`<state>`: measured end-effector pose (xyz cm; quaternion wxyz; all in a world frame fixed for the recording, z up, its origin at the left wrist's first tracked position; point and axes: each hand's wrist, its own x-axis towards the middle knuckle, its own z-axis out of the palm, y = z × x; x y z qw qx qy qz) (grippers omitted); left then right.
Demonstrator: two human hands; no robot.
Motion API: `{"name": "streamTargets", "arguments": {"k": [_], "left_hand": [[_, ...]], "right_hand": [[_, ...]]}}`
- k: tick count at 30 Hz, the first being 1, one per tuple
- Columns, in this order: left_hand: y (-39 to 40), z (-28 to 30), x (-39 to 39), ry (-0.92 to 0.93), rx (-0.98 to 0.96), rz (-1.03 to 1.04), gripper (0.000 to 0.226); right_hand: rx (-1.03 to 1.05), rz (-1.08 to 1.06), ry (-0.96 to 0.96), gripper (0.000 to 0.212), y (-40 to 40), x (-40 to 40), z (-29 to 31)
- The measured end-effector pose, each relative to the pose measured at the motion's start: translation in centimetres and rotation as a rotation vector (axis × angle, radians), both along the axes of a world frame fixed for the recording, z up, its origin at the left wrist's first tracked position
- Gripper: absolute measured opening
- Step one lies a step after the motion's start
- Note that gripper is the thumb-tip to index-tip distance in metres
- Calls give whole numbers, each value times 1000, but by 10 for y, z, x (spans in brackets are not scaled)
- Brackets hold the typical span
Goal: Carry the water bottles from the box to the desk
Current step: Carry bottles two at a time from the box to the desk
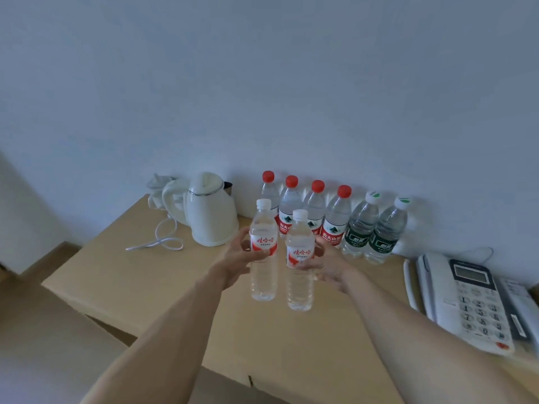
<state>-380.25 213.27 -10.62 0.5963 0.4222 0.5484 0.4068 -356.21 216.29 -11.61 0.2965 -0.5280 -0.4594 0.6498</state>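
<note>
My left hand [234, 258] grips a clear water bottle [264, 275] with a white cap and red-and-white label, upright above the wooden desk [140, 275]. My right hand [329, 271] grips a second bottle of the same kind [299, 290], just right of the first and a little lower. Both bottles hang in the air over the desk's middle. Behind them, along the wall, stand several red-capped bottles [335, 220] and two green-labelled bottles [374, 228]. The box is out of view.
A white electric kettle [211, 211] with a loose cord [159, 243] stands at the desk's back left. A white desk telephone [466, 301] lies at the right. The desk's left edge drops to the floor [43, 330].
</note>
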Motion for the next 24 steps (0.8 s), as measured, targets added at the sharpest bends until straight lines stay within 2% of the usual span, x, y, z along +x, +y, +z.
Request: {"name": "streamTargets", "arguments": {"k": [9, 17, 24], "left_hand": [[53, -1, -53, 95, 111, -218, 73], [78, -3, -62, 217, 196, -266, 63], [90, -8, -64, 260, 165, -303, 66]], "right_hand": [[180, -223, -257, 86, 8, -50, 0], [288, -234, -527, 89, 20, -71, 2], [383, -167, -690, 84, 24, -71, 6]]}}
